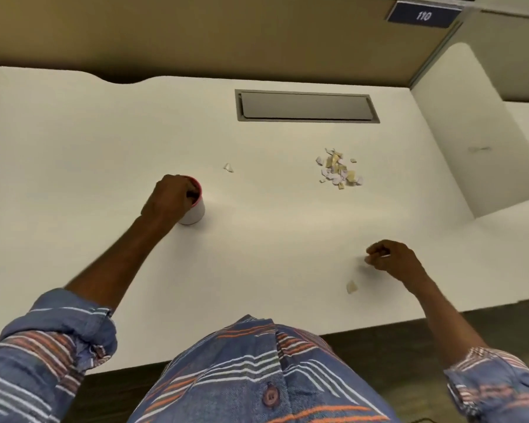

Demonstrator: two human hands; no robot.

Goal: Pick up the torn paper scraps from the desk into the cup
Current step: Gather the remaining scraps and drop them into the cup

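On the surface (104,132) most is looking undone: scrap pile (339,169), far stray (228,167) and near stray (351,287) are lying uncollected, right hand (393,261) grip is pinching a small scrap (367,259), and left hand (170,198) grip is curling over the cup (196,213) mouth, though I cannot tell whether it is holding anything.

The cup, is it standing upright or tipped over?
Upright. The cup stands on its base on the desk, its red-lined mouth facing up, with the left hand at its rim.
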